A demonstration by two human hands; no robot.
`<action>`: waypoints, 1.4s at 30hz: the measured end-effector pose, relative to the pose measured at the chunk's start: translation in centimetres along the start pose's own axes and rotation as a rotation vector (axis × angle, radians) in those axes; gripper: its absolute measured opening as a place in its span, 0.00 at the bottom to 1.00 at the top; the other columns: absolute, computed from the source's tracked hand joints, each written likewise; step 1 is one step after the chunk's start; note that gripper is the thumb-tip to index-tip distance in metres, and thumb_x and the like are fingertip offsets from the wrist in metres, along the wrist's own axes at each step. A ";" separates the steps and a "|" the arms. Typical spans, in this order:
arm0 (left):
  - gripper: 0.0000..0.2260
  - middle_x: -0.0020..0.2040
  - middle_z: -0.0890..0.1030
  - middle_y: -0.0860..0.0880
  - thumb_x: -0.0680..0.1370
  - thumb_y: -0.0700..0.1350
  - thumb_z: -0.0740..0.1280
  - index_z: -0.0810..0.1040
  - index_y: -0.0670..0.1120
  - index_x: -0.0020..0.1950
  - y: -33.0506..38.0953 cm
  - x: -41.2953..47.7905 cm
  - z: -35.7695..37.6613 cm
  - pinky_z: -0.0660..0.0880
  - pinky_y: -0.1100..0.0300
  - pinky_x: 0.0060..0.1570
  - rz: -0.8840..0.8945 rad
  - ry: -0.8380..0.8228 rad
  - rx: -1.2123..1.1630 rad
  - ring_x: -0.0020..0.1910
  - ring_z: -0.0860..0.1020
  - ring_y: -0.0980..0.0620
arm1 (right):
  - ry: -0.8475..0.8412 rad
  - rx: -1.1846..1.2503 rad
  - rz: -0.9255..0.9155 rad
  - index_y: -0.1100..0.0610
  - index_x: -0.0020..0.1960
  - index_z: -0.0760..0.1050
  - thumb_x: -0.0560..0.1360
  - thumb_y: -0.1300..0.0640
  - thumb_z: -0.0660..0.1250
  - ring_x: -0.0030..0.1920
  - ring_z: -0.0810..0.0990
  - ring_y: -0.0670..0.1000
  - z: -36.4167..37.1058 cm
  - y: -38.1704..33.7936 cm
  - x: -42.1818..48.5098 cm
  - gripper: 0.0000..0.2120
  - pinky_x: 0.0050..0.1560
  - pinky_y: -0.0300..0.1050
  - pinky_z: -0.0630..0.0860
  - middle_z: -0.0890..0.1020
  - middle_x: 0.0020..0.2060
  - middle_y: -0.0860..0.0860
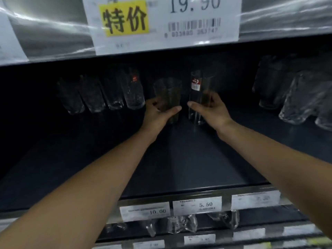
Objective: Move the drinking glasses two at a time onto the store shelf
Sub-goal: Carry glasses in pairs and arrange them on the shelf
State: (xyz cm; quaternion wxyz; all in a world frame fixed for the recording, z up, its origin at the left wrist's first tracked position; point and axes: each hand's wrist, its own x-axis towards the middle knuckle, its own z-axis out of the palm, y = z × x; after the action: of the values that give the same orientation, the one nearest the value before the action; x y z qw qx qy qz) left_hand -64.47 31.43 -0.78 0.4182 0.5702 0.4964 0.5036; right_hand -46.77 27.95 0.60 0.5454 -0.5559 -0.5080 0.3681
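Note:
Both my arms reach deep into a dark store shelf (179, 159). My left hand (158, 112) is wrapped around a clear tall drinking glass (168, 92), thumb across its front. Just to its right, my right hand (210, 109) grips a second tall glass (197, 87) that carries a red and white sticker near its rim. Both glasses are upright, side by side, their bases at or just above the shelf floor; I cannot tell whether they touch it. A row of several similar tall glasses (133, 90) stands to the left at the back.
Wider textured glasses (296, 97) stand at the right of the shelf. The shelf above hangs low, with a large price sign (161, 22) on its edge. Price tags (197, 205) line the front rail. More glassware (181, 225) sits on the shelf below.

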 end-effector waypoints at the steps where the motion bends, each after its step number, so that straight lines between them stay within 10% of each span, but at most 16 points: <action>1: 0.33 0.56 0.76 0.55 0.69 0.47 0.79 0.64 0.47 0.67 -0.1 0.6 0.3 0.74 0.70 0.49 -0.013 0.001 -0.016 0.52 0.77 0.63 | 0.004 -0.003 0.005 0.44 0.65 0.69 0.68 0.44 0.78 0.56 0.80 0.42 0.4 0.2 0.7 0.30 0.60 0.40 0.75 0.81 0.56 0.41; 20: 0.28 0.57 0.81 0.47 0.68 0.49 0.79 0.72 0.43 0.63 -2.2 9.4 2.9 0.78 0.56 0.56 0.097 0.104 0.126 0.55 0.80 0.50 | 0.259 -0.193 -0.016 0.55 0.65 0.70 0.72 0.48 0.76 0.52 0.75 0.47 3.1 1.8 8.4 0.27 0.50 0.37 0.71 0.77 0.54 0.49; 27: 0.25 0.57 0.82 0.46 0.70 0.48 0.78 0.74 0.44 0.62 -2.5 10.1 3.7 0.77 0.59 0.53 0.138 0.131 0.170 0.55 0.81 0.49 | 0.293 -0.290 -0.054 0.56 0.75 0.66 0.75 0.47 0.73 0.68 0.73 0.54 3.2 2.0 8.8 0.33 0.59 0.37 0.68 0.75 0.68 0.55; 42: 0.25 0.57 0.83 0.46 0.70 0.48 0.78 0.76 0.44 0.64 -2.9 10.7 4.0 0.77 0.55 0.59 0.125 0.144 0.208 0.56 0.81 0.49 | 0.316 -0.346 -0.015 0.60 0.63 0.75 0.75 0.55 0.73 0.60 0.79 0.54 3.2 2.6 9.6 0.19 0.53 0.36 0.72 0.81 0.59 0.55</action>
State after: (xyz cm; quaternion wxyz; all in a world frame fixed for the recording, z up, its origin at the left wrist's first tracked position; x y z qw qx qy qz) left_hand -60.92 42.58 -2.50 0.2879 0.6025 0.5383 0.5142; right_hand -47.33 38.25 -1.03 0.5176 -0.6880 -0.4757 0.1798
